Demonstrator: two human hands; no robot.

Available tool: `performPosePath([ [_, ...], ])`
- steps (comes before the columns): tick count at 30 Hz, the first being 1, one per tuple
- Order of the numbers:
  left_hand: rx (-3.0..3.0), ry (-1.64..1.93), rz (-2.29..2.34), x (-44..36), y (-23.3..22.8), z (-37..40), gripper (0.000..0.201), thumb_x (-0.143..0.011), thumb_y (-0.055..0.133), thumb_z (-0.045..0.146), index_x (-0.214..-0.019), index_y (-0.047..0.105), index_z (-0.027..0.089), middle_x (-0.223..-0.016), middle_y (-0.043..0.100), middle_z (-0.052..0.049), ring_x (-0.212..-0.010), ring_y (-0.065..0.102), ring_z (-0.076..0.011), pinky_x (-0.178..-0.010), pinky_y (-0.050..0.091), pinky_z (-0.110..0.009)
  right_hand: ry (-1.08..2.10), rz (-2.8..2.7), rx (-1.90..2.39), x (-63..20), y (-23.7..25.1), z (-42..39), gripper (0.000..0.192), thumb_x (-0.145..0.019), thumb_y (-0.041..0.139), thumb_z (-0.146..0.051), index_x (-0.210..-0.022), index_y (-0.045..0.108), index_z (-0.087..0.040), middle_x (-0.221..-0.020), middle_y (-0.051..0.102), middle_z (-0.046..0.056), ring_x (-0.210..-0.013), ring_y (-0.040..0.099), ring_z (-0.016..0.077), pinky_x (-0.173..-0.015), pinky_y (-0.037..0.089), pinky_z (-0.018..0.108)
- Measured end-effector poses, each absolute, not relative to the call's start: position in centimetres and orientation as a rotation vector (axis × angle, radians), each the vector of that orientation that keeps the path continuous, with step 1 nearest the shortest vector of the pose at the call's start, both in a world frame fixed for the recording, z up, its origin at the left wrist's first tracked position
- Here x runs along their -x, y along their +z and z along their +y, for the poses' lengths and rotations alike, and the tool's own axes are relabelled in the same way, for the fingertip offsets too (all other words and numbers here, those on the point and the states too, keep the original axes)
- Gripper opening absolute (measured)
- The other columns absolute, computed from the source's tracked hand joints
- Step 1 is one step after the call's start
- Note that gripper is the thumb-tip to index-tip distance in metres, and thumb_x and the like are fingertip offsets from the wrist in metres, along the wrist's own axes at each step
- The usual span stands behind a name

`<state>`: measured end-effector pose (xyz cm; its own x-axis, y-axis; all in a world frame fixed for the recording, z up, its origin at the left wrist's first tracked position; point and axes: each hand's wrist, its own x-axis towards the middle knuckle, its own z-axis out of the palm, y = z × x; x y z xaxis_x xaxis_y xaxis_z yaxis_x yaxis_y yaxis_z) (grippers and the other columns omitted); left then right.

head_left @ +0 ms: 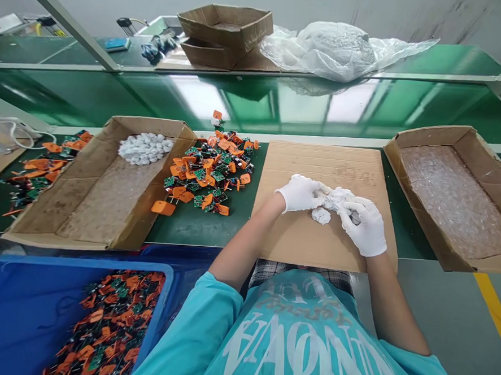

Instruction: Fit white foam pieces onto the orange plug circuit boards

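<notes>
On the cardboard sheet (319,169), head view: both gloved hands are meeting near its middle, over the green bench (197,224).
Left hand (299,193): is wearing a white glove; fingers are curling closed around the left end of a small white bundle (337,199).
Right hand (365,225): is wearing a white glove; fingertips are pressing together on the right end of the same bundle, thumb on top.
White bundle: is sitting between the two hands, just above the sheet; its exact make-up is too pale to tell.
Loose white piece (320,216): is lying on the sheet just below the bundle, beside the left hand.
Orange-and-green parts (209,173): are lying in a heap on the bench, left of the sheet.
Left box (102,184): is holding a pile of white pieces (145,148) at its far end.
Right box (454,194): is lying open, well apart from the hands, lined with clear wrap.
Blue bin (26,304): is holding more orange-and-green parts, near the person's left elbow.
Far shelf: is carrying stacked brown boxes (223,33) and a plastic bag (335,48).
</notes>
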<state>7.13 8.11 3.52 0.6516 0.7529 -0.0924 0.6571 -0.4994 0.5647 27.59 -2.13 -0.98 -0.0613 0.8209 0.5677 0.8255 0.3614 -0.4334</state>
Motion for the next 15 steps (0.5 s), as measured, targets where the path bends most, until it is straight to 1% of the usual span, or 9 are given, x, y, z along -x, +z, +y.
performPosePath([
  [4,-2.310,0.221,1.110,-7.6,3.4,7.9,0.038,-0.069,0.073,0.025,-0.106,0.073,0.022,-0.083,0.074,-0.005,-0.099,0.067,-0.0233,-0.095,0.043,-0.031,-0.017,-1.838,1.440,-27.7,-1.3,-2.2,0.014,-0.088,0.062,-0.027,-0.099,0.070,-0.022,-0.107,0.071,0.010,-0.102,0.065,0.0257,-0.086,0.054,0.040],
  [7,-2.294,0.237,1.109,-7.5,3.4,7.8,0.035,-0.070,0.072,0.023,-0.105,0.073,0.021,-0.086,0.074,-0.003,-0.099,0.066,-0.0208,-0.095,0.043,-0.029,-0.018,-1.798,1.450,-27.6,-1.3,-2.3,0.014,-0.087,0.063,-0.028,-0.098,0.070,-0.023,-0.106,0.071,0.009,-0.101,0.066,0.0249,-0.086,0.055,0.039],
  [11,-2.265,0.264,1.067,-6.6,3.5,7.9,0.029,-0.075,0.067,0.020,-0.103,0.074,0.019,-0.091,0.075,-0.003,-0.084,0.066,-0.0152,-0.083,0.048,-0.025,-0.031,-1.764,1.474,-27.4,-1.1,-2.4,0.013,-0.085,0.064,-0.029,-0.095,0.071,-0.024,-0.102,0.072,0.009,-0.102,0.066,0.0264,-0.086,0.055,0.042],
  [15,-2.182,0.376,0.920,-5.4,2.6,8.5,0.022,-0.075,0.061,0.015,-0.091,0.077,0.015,-0.085,0.074,-0.004,-0.069,0.062,-0.0122,-0.069,0.050,-0.023,-0.022,-1.766,1.450,-27.5,-1.1,-2.4,0.014,-0.085,0.064,-0.027,-0.097,0.071,-0.024,-0.102,0.071,0.009,-0.104,0.066,0.0264,-0.086,0.056,0.042],
])
